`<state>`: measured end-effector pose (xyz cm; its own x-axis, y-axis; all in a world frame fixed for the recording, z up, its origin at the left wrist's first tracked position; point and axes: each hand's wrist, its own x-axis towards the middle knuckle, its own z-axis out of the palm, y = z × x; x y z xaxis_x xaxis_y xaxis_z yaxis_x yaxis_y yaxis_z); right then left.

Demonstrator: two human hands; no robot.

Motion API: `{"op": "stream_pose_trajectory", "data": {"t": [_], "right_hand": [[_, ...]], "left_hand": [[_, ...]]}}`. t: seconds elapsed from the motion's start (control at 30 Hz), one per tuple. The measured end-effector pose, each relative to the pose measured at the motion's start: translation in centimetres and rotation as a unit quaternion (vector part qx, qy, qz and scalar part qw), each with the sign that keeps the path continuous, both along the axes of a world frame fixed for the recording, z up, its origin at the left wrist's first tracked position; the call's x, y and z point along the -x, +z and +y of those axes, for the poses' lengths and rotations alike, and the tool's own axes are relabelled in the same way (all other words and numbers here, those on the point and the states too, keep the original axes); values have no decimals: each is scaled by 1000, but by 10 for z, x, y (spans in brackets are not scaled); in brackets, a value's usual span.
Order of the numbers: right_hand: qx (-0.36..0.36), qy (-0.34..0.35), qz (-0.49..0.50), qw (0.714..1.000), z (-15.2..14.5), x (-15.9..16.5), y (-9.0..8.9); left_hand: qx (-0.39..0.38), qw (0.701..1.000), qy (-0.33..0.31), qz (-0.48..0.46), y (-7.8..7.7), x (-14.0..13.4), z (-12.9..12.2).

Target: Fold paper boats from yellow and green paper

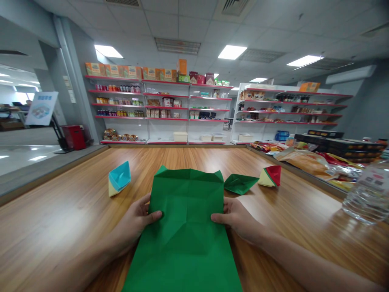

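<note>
A sheet of green paper (187,239), marked with fold creases, is held up above the table in front of me. My left hand (142,215) pinches its left edge, thumb on the near face and fingers behind. On the right edge, my right hand (232,215) grips it the same way. The sheet's far edge is wavy, with small raised corners. Behind it to the right lies a folded green paper boat (240,183), and beside that a red and yellow folded paper piece (270,176). A blue and yellow folded paper piece (119,178) stands at the left.
The wooden table (75,227) spreads beneath my hands. On its right stand a clear plastic bottle (367,194), snack packets (306,160) and stacked black boxes (337,144). Stocked shelves (165,96) line the back, with a red bin (73,137) on the left floor.
</note>
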<state>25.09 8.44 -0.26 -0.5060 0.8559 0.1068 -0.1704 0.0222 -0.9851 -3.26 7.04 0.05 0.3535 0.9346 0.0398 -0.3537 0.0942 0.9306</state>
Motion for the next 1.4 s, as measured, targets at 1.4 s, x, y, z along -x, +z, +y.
{"op": "stream_pose_trajectory", "data": {"t": [1.4], "right_hand": [[-13, -123, -190, 974, 2, -7, 6]], "left_hand": [[-16, 973, 112, 202, -8, 2, 8]]}}
